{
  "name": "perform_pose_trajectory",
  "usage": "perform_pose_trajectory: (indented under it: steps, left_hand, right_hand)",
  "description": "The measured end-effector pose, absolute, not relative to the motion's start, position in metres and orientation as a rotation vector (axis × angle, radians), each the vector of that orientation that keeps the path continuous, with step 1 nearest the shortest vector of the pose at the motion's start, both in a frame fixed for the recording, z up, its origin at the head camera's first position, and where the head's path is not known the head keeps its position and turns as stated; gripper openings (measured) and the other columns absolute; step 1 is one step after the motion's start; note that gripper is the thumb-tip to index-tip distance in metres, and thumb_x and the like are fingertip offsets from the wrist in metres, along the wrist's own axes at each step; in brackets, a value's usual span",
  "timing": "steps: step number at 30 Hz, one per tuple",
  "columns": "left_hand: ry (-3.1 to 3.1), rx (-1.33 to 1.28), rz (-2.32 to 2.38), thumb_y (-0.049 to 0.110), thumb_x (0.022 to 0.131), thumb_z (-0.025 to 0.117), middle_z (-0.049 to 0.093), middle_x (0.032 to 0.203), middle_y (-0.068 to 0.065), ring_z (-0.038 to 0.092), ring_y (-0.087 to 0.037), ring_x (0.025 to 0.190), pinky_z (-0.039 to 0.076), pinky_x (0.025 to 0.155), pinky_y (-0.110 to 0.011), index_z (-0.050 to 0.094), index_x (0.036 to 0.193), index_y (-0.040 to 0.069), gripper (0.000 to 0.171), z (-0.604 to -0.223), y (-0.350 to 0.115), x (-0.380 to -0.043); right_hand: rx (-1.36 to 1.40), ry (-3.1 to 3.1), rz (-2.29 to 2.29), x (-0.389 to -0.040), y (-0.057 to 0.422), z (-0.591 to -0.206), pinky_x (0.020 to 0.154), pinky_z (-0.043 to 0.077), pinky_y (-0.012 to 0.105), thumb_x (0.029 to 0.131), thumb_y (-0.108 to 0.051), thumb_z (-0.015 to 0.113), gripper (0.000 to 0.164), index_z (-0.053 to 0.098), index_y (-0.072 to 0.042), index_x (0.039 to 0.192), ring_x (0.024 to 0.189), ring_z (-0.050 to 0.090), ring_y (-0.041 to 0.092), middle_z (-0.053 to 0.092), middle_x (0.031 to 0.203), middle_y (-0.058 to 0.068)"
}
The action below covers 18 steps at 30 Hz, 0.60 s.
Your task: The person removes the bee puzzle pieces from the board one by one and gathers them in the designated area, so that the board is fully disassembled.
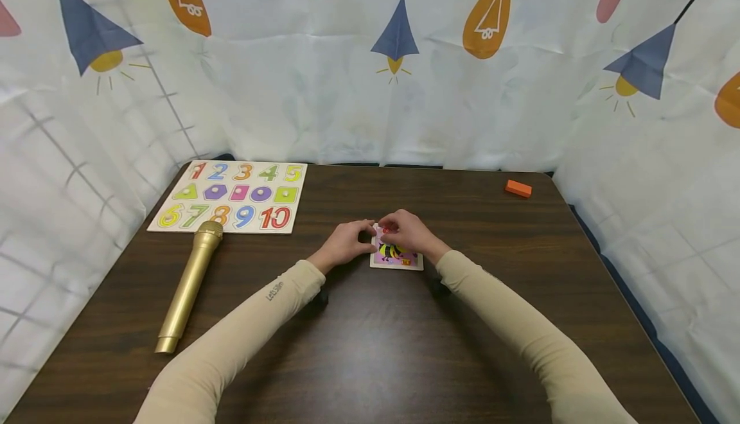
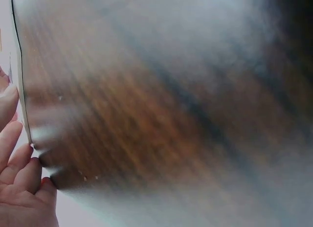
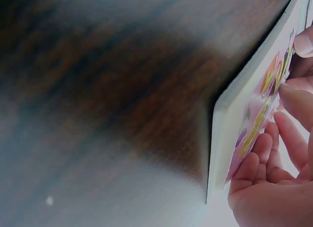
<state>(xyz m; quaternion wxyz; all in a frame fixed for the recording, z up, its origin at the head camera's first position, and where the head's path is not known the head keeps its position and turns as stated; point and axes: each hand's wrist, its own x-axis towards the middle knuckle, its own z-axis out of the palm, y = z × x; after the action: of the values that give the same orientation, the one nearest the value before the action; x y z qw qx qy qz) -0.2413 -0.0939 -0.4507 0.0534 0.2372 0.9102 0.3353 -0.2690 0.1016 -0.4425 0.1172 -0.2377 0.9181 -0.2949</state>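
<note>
A small puzzle board [image 1: 396,266] with a pale rim and a pink picture of a striped bee lies on the table before me. My left hand [image 1: 345,243] is at its left edge, thumb and forefinger curved around the edge. In the left wrist view, the left fingers [image 2: 19,173] line that edge. My right hand [image 1: 412,232] reaches over the top of the board, thumb and forefinger bent down to the picture's upper left. The right wrist view shows its curled fingers [image 3: 264,148] against the picture; I cannot tell whether they pinch a piece.
A number and shape board [image 1: 254,183] lies at the back left of the dark wooden table [image 1: 370,347]. A gold microphone [image 1: 191,289] overlaps its front edge. An orange block [image 1: 518,188] sits at the back right. Printed white curtains [image 1: 324,103] enclose the table's back and sides.
</note>
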Motion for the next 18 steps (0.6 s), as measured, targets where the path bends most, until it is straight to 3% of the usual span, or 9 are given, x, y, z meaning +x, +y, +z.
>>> perform_pose_trajectory:
  steps: [18]
  left_hand:
    - [2.758, 0.670, 1.027, 0.016, 0.084, 0.078, 0.057, 0.136, -0.016, 0.053, -0.031, 0.126, 0.039, 0.107, -0.044, 0.068, 0.105, 0.003, 0.027, -0.4482, -0.0919, -0.2418]
  right_hand:
    - [-0.682, 2.663, -0.874, -0.2700, 0.1020, -0.4424, 0.090, 0.050, 0.036, 0.092, -0.016, 0.069, 0.033, 0.065, -0.003, 0.121, 0.100, 0.052, 0.022, 0.058, 0.112, 0.010]
